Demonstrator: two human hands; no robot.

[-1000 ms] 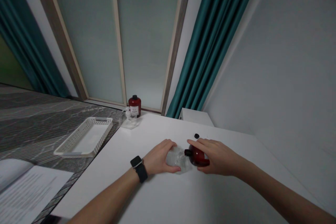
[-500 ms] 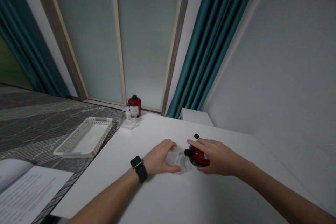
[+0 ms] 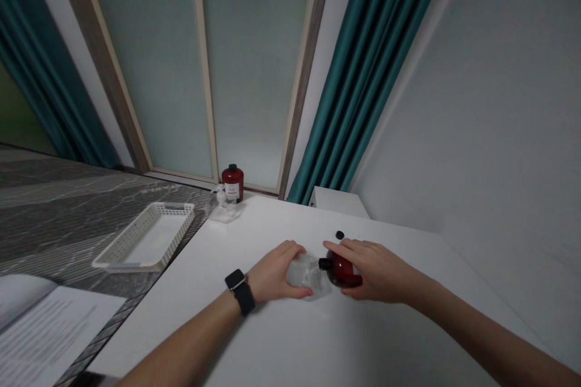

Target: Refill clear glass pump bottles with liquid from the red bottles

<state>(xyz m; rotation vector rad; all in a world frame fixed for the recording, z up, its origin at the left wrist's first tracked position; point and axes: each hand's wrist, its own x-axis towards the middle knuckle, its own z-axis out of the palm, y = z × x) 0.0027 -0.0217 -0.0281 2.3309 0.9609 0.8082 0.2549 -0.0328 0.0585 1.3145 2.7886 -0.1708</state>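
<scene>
Dark red bottle (image 3: 344, 270), tilted on its side above the white table (image 3: 272, 338), its dark neck directed toward a clear container (image 3: 299, 272). Right hand (image 3: 374, 266): wrapped around the bottle's body, fingers over the top and thumb beneath. Left hand (image 3: 278, 272): curved around the clear container, thumb and fingers on opposite sides. Whether neck and container touch cannot be told. A small black cap (image 3: 340, 234) lies on the table just beyond the right hand; a second red bottle (image 3: 233, 184), capped and labelled, stands upright at the far edge.

Handling, as judged by appearance: the bottle's smooth, glossy wall is probably stiff and somewhat slippery, its weight depending on contents that do not show. The broad body offers the surest hold; the narrow neck gives little purchase. The container seems light, thin-walled and best steadied by its sides.
</scene>
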